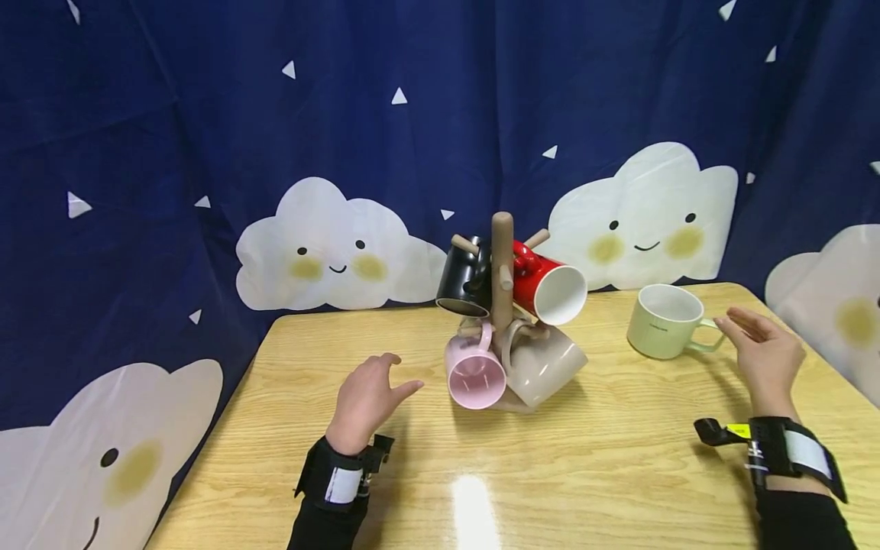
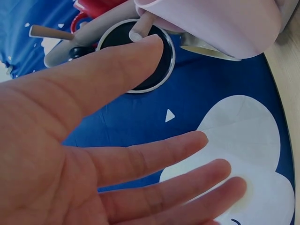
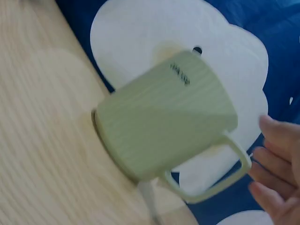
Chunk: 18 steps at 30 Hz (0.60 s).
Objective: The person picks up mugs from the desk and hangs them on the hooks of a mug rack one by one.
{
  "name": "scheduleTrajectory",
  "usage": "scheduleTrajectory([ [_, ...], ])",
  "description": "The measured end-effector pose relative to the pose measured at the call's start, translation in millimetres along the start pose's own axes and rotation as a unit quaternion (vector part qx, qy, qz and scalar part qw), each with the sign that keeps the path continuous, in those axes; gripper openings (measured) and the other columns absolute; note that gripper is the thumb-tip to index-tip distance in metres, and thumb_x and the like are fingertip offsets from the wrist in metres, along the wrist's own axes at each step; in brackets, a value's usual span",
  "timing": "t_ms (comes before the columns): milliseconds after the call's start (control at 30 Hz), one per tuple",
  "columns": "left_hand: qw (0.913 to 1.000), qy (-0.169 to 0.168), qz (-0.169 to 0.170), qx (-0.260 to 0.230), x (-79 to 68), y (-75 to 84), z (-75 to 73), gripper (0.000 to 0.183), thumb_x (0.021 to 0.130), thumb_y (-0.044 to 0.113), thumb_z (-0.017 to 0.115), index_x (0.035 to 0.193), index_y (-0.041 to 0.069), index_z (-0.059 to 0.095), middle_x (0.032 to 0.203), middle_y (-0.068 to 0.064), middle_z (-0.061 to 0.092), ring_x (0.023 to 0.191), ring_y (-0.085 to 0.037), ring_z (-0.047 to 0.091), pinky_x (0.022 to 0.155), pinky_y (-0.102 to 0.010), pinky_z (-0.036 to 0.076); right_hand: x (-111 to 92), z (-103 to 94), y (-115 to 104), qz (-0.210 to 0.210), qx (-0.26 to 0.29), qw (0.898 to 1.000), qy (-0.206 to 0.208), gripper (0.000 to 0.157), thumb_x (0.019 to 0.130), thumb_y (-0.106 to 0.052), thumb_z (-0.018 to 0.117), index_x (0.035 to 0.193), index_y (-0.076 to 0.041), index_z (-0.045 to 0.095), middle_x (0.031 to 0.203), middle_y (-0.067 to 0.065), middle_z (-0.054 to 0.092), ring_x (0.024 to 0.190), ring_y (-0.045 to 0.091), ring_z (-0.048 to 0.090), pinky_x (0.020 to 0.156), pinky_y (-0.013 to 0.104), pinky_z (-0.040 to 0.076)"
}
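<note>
A pale green mug (image 1: 656,325) with small dark lettering stands upright at the right of the table. My right hand (image 1: 766,355) is just right of its handle (image 3: 215,190), fingers loosely bent and fingertips right at the handle's outer edge in the right wrist view. To the left, my left hand (image 1: 367,401) hovers with thumb and fingers spread and holds nothing. Nearest to it is a pink mug (image 1: 476,374) on a wooden mug tree (image 1: 503,267). The same tree carries a beige mug (image 1: 543,367), a black mug (image 1: 462,279) and a red mug (image 1: 543,283).
The light wood table (image 1: 584,466) ends at a dark blue curtain (image 1: 385,46) printed with smiling clouds and white triangles. Bare pegs (image 1: 538,238) stick out from the tree's post. Black straps with small cameras circle both wrists.
</note>
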<state>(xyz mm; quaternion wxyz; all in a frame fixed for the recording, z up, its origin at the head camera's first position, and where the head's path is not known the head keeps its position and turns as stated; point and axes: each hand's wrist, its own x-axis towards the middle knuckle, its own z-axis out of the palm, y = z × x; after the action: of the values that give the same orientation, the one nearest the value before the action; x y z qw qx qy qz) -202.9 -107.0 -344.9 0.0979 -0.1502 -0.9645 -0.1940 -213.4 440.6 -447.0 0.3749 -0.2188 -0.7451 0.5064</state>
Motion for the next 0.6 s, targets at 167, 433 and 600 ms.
scheduleTrajectory([
  [167, 1.0, 0.002, 0.002, 0.001, 0.6, 0.2, 0.9, 0.052, 0.074, 0.04, 0.066, 0.107, 0.0, 0.06, 0.1, -0.017, 0.065, 0.088, -0.03, 0.059, 0.07, -0.042, 0.051, 6, -4.2, 20, -0.014, -0.077, 0.993, -0.083, 0.049, 0.071, -0.041, 0.069, 0.115, -0.022, 0.062, 0.082, -0.04, 0.053, 0.08, -0.017, 0.049, 0.061, 0.002, 0.037],
  [433, 0.9999, 0.004, 0.01, -0.002, 0.8, 1.3, 2.1, 0.052, 0.073, 0.04, 0.067, 0.105, -0.001, 0.06, 0.097, -0.018, 0.065, 0.083, -0.03, 0.059, 0.065, -0.041, 0.051, -18, -6.8, -13, -0.031, -0.138, 0.985, -0.095, 0.052, 0.081, -0.04, 0.059, 0.116, -0.002, 0.058, 0.064, -0.044, 0.04, 0.069, -0.012, 0.041, 0.06, 0.017, 0.033],
  [600, 0.9999, -0.002, 0.008, -0.006, 0.8, 1.2, 3.9, 0.052, 0.073, 0.039, 0.067, 0.106, -0.001, 0.06, 0.098, -0.018, 0.065, 0.083, -0.03, 0.059, 0.067, -0.042, 0.051, -23, -6.5, -14, -0.03, -0.109, 0.988, -0.106, 0.048, 0.081, -0.037, 0.06, 0.108, 0.002, 0.06, 0.065, -0.042, 0.047, 0.067, -0.014, 0.046, 0.058, 0.008, 0.035],
])
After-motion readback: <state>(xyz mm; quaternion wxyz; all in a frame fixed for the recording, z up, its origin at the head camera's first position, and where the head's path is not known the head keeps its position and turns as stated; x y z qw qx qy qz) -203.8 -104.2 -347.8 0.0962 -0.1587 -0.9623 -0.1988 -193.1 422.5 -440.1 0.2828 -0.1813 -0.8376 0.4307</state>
